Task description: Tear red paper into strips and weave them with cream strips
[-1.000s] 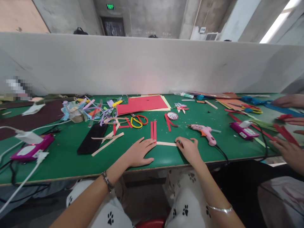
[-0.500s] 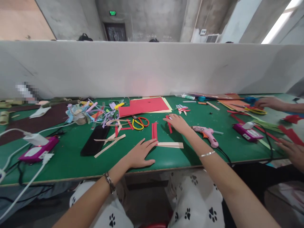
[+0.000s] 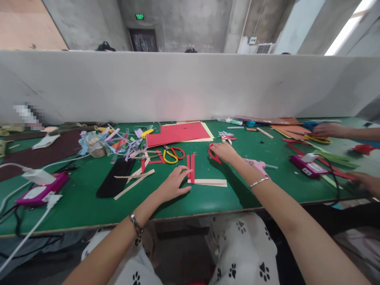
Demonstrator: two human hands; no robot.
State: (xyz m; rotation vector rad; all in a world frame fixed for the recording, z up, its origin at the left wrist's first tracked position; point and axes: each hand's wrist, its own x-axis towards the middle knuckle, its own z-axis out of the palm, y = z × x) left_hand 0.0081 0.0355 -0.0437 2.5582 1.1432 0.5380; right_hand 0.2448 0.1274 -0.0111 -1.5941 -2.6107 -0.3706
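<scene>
My right hand (image 3: 225, 151) is closed on a red paper strip (image 3: 213, 156), which bends in a loop below and left of the fingers. My left hand (image 3: 175, 184) rests low over the green table, its fingers apart. Its fingertips reach the edge of two upright red paper strips (image 3: 192, 168); whether they press on them I cannot tell. From the foot of these, cream paper strips (image 3: 209, 182) run off to the right. Scissors (image 3: 173, 154) with yellow and red handles lie beyond my left hand. A pink glue gun (image 3: 257, 165) lies partly behind my right forearm.
Red sheets (image 3: 181, 134) lie at the back. On the left are a black phone (image 3: 114, 180), loose cream strips (image 3: 135, 184) and a purple power strip (image 3: 44, 189) with cables. Another power strip (image 3: 308, 165) stands right, near another person's hands (image 3: 329, 130) and scissors.
My left hand has lifted its fingers somewhat off the red strips and drawn them in. The strip in my right hand now curves into a loop. The other person's lower hand has shifted.
</scene>
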